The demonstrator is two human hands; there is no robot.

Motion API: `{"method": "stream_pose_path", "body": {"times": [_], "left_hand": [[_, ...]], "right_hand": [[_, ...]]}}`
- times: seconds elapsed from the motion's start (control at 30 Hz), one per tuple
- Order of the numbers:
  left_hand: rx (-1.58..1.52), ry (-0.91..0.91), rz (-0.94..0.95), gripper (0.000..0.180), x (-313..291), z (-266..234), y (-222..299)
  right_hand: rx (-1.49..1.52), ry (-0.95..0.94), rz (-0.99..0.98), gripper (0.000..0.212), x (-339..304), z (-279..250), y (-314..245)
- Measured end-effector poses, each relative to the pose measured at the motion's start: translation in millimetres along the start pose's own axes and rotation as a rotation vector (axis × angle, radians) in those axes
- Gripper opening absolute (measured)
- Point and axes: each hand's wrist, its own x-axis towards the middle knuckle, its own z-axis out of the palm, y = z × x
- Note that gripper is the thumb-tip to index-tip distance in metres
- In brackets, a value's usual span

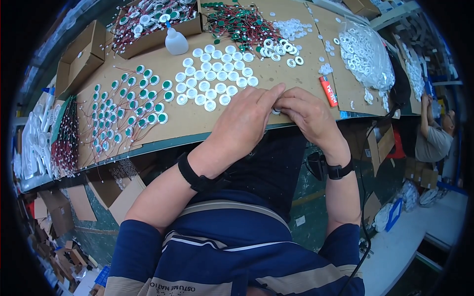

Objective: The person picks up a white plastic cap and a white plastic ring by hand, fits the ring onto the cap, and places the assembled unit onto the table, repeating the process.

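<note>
My left hand (pixel 243 117) and my right hand (pixel 312 114) meet over the near edge of the cardboard-covered table, fingers closed and fingertips together. Between them shows the rim of a small white round part (pixel 276 112), mostly hidden by my fingers. Just beyond my left hand lie rows of white round cups (pixel 210 76), spread flat. To their left are several similar rounds with green discs (pixel 143 93) in them and thin red wires trailing off. A red tube-shaped stick (pixel 328 91) lies to the right of my right hand.
At the back stand a white squeeze bottle (pixel 176 42), a box (pixel 163 40) heaped with wired parts, and a pile of green discs with red wires (pixel 237 24). White rings (pixel 291 62) and a clear bag of rings (pixel 365 54) lie right. Another person (pixel 434 135) is far right.
</note>
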Motion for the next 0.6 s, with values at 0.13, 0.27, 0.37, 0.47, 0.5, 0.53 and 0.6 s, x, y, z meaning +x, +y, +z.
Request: {"method": "stream_pose_path", "body": {"times": [0.13,0.27,0.37,0.47,0.5,0.53,0.6], "left_hand": [[-0.002,0.008,0.003,0.063,-0.1,1.0,-1.1],[-0.005,-0.022,0.005,0.059,0.0,0.5,-1.8],[-0.006,-0.022,0.004,0.059,-0.2,-0.2,-1.5],[-0.008,-0.022,0.003,0.058,-0.5,-0.4,-1.2],[-0.009,-0.023,0.002,0.058,-0.6,-0.4,-1.1],[-0.009,-0.024,0.000,0.058,-0.6,-0.4,-1.0],[-0.008,-0.021,0.003,0.058,-0.5,-0.5,-1.0]], "right_hand": [[-0.036,0.008,-0.021,0.026,0.0,1.9,2.8],[-0.073,0.017,-0.028,0.026,-0.3,2.8,2.0],[-0.079,0.023,-0.025,0.025,-0.1,2.3,0.3],[-0.072,0.031,-0.022,0.025,-0.1,1.3,-1.4],[-0.073,0.036,-0.023,0.025,-0.1,1.1,-1.6],[-0.073,0.040,-0.024,0.025,-0.2,1.0,-1.8],[-0.074,0.043,-0.026,0.024,-0.3,0.8,-2.6]]}}
